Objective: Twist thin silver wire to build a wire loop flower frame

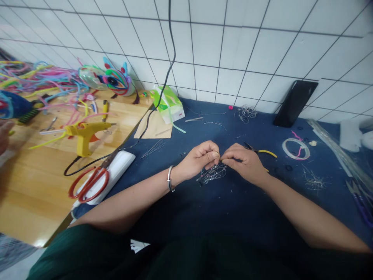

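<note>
Because tangled wire loops (214, 175) are lying close by, the left hand (206, 156) and right hand (244, 161), both pinching something too small to identify, are likely risking a snag.

On the near side of the wire tangle (212, 175), the cloth (221, 212) gives us free passage. To the left, the scissors (99, 173) and the cord (174, 50) obstruct us; to the right, the pliers (267, 152) and the coil (285, 151) narrow our way.

Wires (214, 174) centre-frame, pliers (257, 151) just right, glue gun (84, 137) off left, phone (295, 104) upper right against the wall (241, 46)!
</note>
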Motion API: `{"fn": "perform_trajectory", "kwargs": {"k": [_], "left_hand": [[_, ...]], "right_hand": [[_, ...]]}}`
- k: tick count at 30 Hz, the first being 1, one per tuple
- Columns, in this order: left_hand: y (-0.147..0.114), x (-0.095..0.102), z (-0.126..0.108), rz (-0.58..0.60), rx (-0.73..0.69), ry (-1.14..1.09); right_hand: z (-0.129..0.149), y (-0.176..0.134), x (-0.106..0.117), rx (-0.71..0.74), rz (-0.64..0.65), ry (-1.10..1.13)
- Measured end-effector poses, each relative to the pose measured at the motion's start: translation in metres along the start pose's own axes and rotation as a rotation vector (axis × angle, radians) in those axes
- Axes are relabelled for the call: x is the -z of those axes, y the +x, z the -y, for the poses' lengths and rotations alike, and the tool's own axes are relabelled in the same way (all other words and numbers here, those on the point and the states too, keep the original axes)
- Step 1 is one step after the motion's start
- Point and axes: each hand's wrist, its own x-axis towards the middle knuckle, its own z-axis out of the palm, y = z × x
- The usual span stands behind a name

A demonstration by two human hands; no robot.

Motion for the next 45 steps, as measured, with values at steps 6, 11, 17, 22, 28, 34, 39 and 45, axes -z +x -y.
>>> {"fn": "perform_trajectory", "kwargs": {"k": [6, 11, 17, 22, 28, 34, 39, 45], "left_hand": [[0.003, 0.003, 0.001, -0.062, 0.128, 0.104], [0.003, 0.001, -0.002, -0.037, 0.156, 0.154], [0.001, 0.003, -0.01, 0.029, 0.166, 0.199], [0.002, 0.006, -0.018, 0.062, 0.169, 0.246], [0.003, 0.008, -0.019, 0.027, 0.17, 0.286], [0.002, 0.007, -0.02, 0.037, 0.105, 0.487], [-0.002, 0.001, -0.024, 0.056, -0.09, 0.796], [-0.006, -0.006, -0.012, 0.006, -0.279, 0.982]], "right_hand": [[-0.001, 0.0, 0.001, 0.36, -0.116, -0.441], [-0.001, -0.003, 0.001, 0.543, -0.183, -0.619], [0.01, -0.001, -0.005, 0.355, -0.197, -0.41], [0.015, 0.0, -0.006, 0.14, -0.196, -0.299], [0.013, -0.004, -0.004, 0.235, -0.106, -0.6], [0.024, -0.004, -0.007, 0.155, -0.092, -0.506], [0.036, -0.004, -0.01, -0.038, -0.17, -0.27], [0.039, -0.009, -0.02, 0.037, -0.239, -0.308]]}}
